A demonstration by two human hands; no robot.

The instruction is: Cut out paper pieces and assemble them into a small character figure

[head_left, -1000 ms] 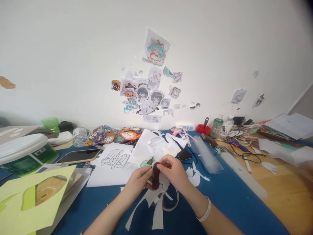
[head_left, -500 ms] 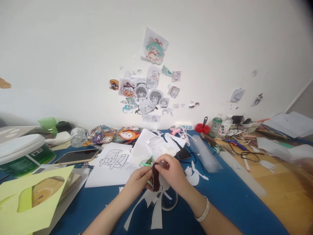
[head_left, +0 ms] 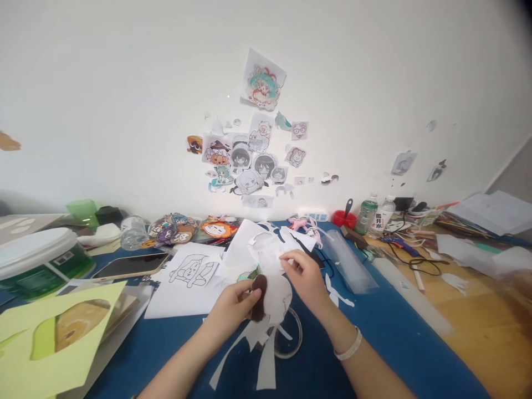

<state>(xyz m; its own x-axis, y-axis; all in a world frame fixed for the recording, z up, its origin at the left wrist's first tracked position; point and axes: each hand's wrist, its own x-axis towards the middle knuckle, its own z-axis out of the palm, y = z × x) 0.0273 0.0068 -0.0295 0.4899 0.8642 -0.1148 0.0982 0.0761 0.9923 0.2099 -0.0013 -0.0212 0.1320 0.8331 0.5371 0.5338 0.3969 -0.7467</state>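
Note:
My left hand (head_left: 239, 302) is closed on a dark brown, oblong cutout (head_left: 260, 299), pinched between thumb and fingers. My right hand (head_left: 301, 272) is a little to the right and higher, apart from the brown piece. Its thumb and index finger come together in a pinch; anything between them is too small to make out. Below and between the hands lie white paper cutouts (head_left: 277, 299), with long strips reaching toward me. A clear ring like a tape roll (head_left: 300, 338) rests partly under them. A small green item (head_left: 249, 274) shows just behind my left hand.
A line drawing on white paper (head_left: 166, 299) and a phone (head_left: 131, 266) lie left. Yellow paper with a cut hole (head_left: 95, 338) and a white tub (head_left: 37, 249) are farther left. Clear plastic film (head_left: 349, 263), a red bowl (head_left: 341, 220) and bottles (head_left: 369, 213) stand right.
My right hand has let go of the brown cutout and moved up and right. My left hand keeps the brown cutout, now turned slightly, and more white paper shows beside it.

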